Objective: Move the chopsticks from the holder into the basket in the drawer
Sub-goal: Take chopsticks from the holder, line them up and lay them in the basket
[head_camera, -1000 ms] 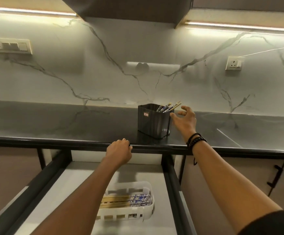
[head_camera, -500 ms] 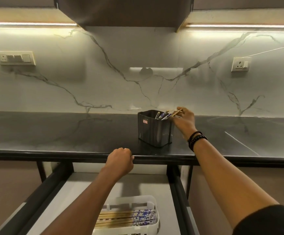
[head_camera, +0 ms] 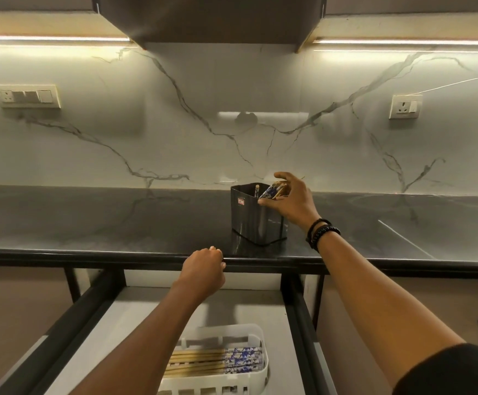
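The right hand [head_camera: 289, 201] has its fingers and thumb curled round a small bundle of chopsticks [head_camera: 272, 191] at the mouth of the holder [head_camera: 256, 220]. The left hand [head_camera: 203, 269] is curled like a fist against the front edge of the counter [head_camera: 89, 218]; whether it really grips the edge I cannot tell. The bundle leans to the right. Its patterned blue ends show between thumb and fingers, and its lower part is hidden inside the dark holder. One single chopstick [head_camera: 257, 191] stands apart at the left in the holder, not touched by the hand. The holder stands on the counter near the front edge, just right of the left hand. Below, in the open drawer [head_camera: 297, 309], the white basket [head_camera: 256, 374] already holds other chopsticks [head_camera: 215, 362] lying flat; the left forearm covers the basket's left end. Half a second ago the right fingers only reached the tips from the right; now they close over them. The left hand has stayed in its place.
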